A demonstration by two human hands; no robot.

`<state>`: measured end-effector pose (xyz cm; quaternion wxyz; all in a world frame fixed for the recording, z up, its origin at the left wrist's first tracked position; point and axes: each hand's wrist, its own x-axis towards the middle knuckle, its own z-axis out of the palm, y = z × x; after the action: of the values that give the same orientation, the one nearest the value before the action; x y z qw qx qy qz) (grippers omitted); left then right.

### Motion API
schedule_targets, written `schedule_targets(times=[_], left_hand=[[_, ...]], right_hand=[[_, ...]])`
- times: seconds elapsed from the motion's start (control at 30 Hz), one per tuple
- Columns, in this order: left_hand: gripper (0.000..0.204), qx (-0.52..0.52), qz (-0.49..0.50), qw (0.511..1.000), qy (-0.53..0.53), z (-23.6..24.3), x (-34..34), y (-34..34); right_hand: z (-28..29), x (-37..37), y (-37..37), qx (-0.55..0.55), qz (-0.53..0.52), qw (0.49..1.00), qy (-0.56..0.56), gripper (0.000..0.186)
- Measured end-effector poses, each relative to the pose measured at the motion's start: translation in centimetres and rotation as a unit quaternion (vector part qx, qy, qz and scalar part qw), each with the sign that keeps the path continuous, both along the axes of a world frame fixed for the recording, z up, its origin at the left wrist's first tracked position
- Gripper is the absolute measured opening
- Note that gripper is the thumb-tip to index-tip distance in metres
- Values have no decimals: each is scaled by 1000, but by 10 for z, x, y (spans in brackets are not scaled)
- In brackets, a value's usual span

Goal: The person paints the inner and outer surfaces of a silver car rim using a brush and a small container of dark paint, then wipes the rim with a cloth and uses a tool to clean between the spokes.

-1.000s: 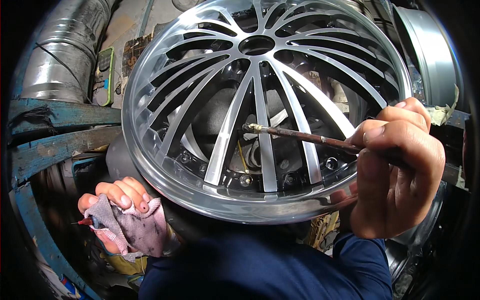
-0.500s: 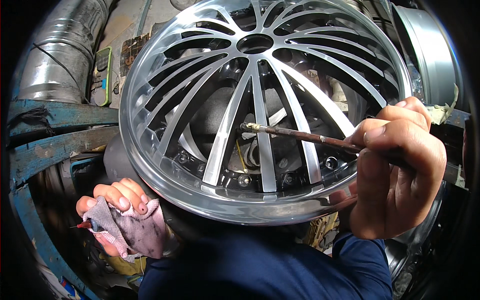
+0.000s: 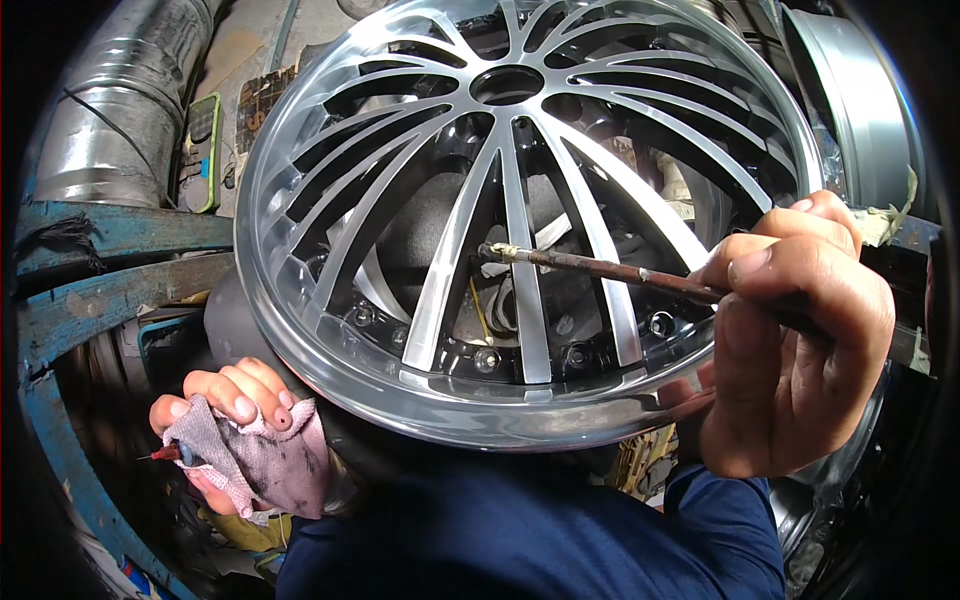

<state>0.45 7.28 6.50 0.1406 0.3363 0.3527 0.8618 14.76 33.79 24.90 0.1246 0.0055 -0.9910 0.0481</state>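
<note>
The right hand (image 3: 805,370) has its thumb and fingers pinched around a thin dark brush (image 3: 620,272), which points away to their left, its pale, smeared end over the wheel's spokes; whether that end touches them I cannot tell. The left hand (image 3: 235,388) has its fingers curled around a stained pink cloth (image 3: 285,470), and a red-tipped tool (image 3: 165,453) with a fine point pokes out of the cloth, left of those fingers. Between the two hands and beyond them lies the polished wheel (image 3: 517,205), its near lip passing just left of the right fingers. Farther past the left fingers are blue beams (image 3: 130,228), a green-edged object (image 3: 212,170) and a silver cylinder (image 3: 120,110); past the right fingers stands a silver rim (image 3: 862,110)
</note>
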Motion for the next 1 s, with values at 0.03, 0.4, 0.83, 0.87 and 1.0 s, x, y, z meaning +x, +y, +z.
schedule_targets(times=[0.03, 0.4, 0.83, 0.87, 1.0], left_hand=[[56, 0, 0, 1000, 0, 1, 0, 0], [53, -16, 6, 1000, -8, 5, 2, 1], [56, 14, 7, 1000, -9, 1, 0, 2], [57, 8, 6, 1000, -10, 2, 0, 2], [62, 0, 32, 999, -32, 3, 5, 2]], right_hand=[[-1, 0, 0, -3, -2, 1000, 9, 17], [4, 1, 0, -29, -15, 999, -24, 16], [2, 3, 3, -77, 5, 997, -5, 17], [1, 2, 4, -77, 4, 997, -5, 17], [2, 0, 2, -55, 10, 998, -7, 17]])
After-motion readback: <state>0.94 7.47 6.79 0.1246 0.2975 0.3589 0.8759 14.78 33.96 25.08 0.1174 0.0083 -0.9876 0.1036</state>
